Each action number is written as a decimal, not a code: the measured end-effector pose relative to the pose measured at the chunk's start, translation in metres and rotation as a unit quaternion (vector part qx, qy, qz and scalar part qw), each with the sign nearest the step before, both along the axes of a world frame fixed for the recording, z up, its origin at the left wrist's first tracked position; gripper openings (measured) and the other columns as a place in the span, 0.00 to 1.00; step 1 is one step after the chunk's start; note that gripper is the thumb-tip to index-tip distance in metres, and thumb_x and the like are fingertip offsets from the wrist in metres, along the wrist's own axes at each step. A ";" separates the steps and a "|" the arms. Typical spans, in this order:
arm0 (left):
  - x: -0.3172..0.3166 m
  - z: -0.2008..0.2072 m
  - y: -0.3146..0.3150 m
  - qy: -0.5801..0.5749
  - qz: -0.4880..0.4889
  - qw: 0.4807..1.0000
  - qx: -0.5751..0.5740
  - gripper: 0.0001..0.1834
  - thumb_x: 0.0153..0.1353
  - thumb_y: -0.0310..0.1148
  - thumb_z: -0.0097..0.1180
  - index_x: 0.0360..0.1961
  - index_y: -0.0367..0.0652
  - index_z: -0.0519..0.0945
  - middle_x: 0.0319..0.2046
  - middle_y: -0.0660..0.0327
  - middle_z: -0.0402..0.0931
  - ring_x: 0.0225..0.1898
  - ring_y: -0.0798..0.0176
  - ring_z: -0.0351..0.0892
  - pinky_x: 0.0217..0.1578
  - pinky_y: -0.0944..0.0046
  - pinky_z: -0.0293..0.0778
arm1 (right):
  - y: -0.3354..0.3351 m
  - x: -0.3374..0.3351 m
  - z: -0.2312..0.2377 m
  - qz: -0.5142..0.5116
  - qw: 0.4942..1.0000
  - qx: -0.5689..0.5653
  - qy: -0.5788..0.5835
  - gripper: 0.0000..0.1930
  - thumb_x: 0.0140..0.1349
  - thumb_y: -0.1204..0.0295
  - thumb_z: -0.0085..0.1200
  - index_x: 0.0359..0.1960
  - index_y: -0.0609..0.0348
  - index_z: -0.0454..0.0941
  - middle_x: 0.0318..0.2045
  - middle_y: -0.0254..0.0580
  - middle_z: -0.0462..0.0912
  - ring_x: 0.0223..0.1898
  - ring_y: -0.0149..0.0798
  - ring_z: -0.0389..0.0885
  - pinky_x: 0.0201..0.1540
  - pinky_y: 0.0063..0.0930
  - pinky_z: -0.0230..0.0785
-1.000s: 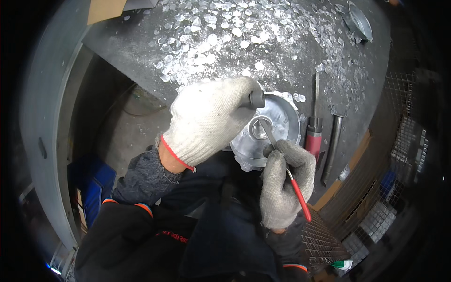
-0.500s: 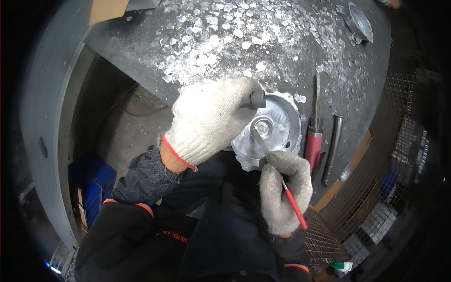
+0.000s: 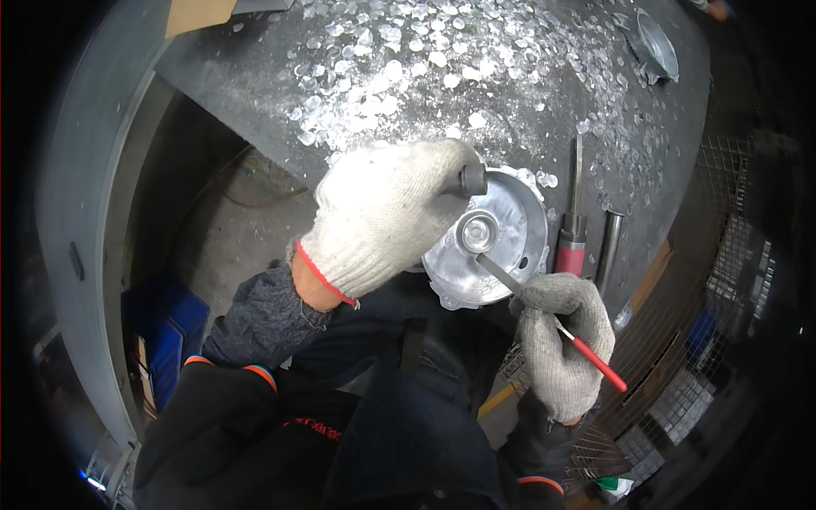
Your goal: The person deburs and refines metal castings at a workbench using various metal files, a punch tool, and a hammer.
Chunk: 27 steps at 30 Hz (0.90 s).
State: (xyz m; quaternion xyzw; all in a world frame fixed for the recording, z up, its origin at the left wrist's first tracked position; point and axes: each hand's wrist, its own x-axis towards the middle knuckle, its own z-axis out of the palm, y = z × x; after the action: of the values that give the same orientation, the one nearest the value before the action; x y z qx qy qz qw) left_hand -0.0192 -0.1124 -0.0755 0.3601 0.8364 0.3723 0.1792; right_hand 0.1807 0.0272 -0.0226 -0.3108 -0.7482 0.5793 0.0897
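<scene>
Casting (image 3: 501, 236), one, metal, at one table's (image 3: 246, 89) near edge

Left hand (image 3: 391, 217) above-left of it: fingers curled around one dark cylinder (image 3: 473, 179). Right hand (image 3: 568, 340) below-right: fingers clamped on one red-handled blade (image 3: 500, 273), tip over the casting. Right of it lie one red tool (image 3: 570, 255) and one rod (image 3: 610, 242); beyond it, flakes (image 3: 451, 81) past counting. Below-left, clothing (image 3: 246, 429) bears red lettering (image 3: 314, 426).

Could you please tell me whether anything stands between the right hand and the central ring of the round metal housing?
Nothing visible does: the red-handled flat blade in the right hand reaches over the round metal housing toward its central ring, and the left hand covers only the housing's left side.
</scene>
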 end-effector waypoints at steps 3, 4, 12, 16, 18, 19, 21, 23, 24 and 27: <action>0.001 -0.001 0.000 0.002 0.002 1.000 0.013 0.15 0.58 0.29 0.68 0.48 0.47 0.88 0.38 0.60 0.90 0.41 0.51 0.90 0.45 0.56 0.85 | 0.011 -0.006 0.004 0.077 0.995 0.051 -0.032 0.09 0.63 0.86 0.62 0.44 0.66 0.84 0.41 0.46 0.88 0.44 0.37 0.89 0.52 0.32 0.79; 0.000 -0.001 0.000 -0.003 0.003 1.000 0.022 0.15 0.58 0.29 0.68 0.48 0.47 0.89 0.38 0.60 0.90 0.41 0.51 0.90 0.45 0.56 0.85 | 0.014 -0.008 0.004 0.086 0.995 0.031 -0.041 0.09 0.63 0.85 0.61 0.44 0.66 0.84 0.40 0.46 0.88 0.44 0.36 0.88 0.52 0.32 0.79; 0.001 -0.002 0.000 0.012 0.001 1.000 0.026 0.14 0.58 0.30 0.69 0.47 0.47 0.89 0.38 0.59 0.90 0.41 0.51 0.90 0.45 0.56 0.85 | 0.040 -0.018 0.011 0.054 0.990 0.078 -0.100 0.10 0.66 0.85 0.59 0.47 0.66 0.84 0.43 0.44 0.89 0.46 0.33 0.87 0.53 0.30 0.79; 0.001 -0.004 -0.002 0.019 0.005 0.999 0.050 0.14 0.58 0.30 0.70 0.46 0.47 0.89 0.35 0.59 0.88 0.39 0.52 0.90 0.42 0.58 0.84 | 0.048 -0.003 0.007 0.044 0.994 0.081 -0.049 0.10 0.65 0.84 0.61 0.47 0.65 0.86 0.45 0.45 0.89 0.47 0.39 0.88 0.55 0.33 0.80; 0.001 -0.006 -0.002 0.014 0.007 0.999 0.040 0.14 0.59 0.30 0.70 0.46 0.46 0.89 0.34 0.59 0.88 0.37 0.53 0.89 0.41 0.58 0.84 | 0.059 0.011 0.003 -0.001 0.992 0.121 0.037 0.10 0.63 0.84 0.63 0.46 0.65 0.87 0.47 0.47 0.89 0.50 0.42 0.88 0.57 0.37 0.80; 0.002 -0.006 -0.002 0.020 0.008 0.998 0.055 0.13 0.59 0.30 0.70 0.46 0.46 0.89 0.34 0.60 0.87 0.36 0.53 0.89 0.40 0.58 0.83 | 0.068 0.017 -0.004 -0.036 0.980 0.193 0.044 0.12 0.64 0.84 0.65 0.49 0.64 0.88 0.49 0.48 0.89 0.54 0.43 0.86 0.58 0.39 0.80; 0.003 -0.005 0.000 0.051 0.010 0.996 0.078 0.15 0.58 0.28 0.72 0.47 0.46 0.89 0.33 0.60 0.86 0.35 0.54 0.88 0.38 0.57 0.83 | 0.103 0.031 -0.006 0.063 0.872 0.486 -0.015 0.18 0.62 0.84 0.66 0.53 0.57 0.88 0.53 0.48 0.87 0.57 0.49 0.86 0.61 0.43 0.79; 0.004 0.001 -0.002 0.090 0.007 0.988 0.121 0.16 0.57 0.27 0.73 0.48 0.45 0.89 0.32 0.60 0.85 0.34 0.54 0.88 0.37 0.57 0.82 | 0.146 0.043 -0.009 0.122 0.770 0.623 -0.067 0.22 0.61 0.84 0.64 0.57 0.54 0.87 0.56 0.47 0.85 0.59 0.51 0.85 0.63 0.45 0.79; 0.006 0.007 -0.006 0.154 0.018 0.983 0.102 0.19 0.55 0.25 0.74 0.50 0.46 0.89 0.33 0.59 0.85 0.35 0.55 0.88 0.37 0.57 0.82 | 0.167 0.050 -0.009 0.185 0.699 0.681 -0.119 0.24 0.61 0.82 0.63 0.60 0.53 0.85 0.59 0.44 0.84 0.62 0.51 0.83 0.65 0.46 0.77; 0.009 0.026 -0.025 0.231 -0.045 0.964 0.121 0.26 0.50 0.26 0.79 0.53 0.48 0.89 0.36 0.56 0.83 0.32 0.55 0.88 0.32 0.58 0.82 | 0.213 0.066 -0.014 0.280 0.594 0.733 -0.178 0.28 0.61 0.79 0.59 0.65 0.51 0.81 0.65 0.39 0.80 0.66 0.50 0.79 0.67 0.48 0.75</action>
State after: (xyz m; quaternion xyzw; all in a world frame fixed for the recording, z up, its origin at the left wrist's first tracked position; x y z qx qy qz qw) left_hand -0.0104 -0.1374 -0.0491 0.4926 0.7867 0.3691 -0.0473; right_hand 0.2464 0.2400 -0.0364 -0.0121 -0.9720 -0.2344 -0.0146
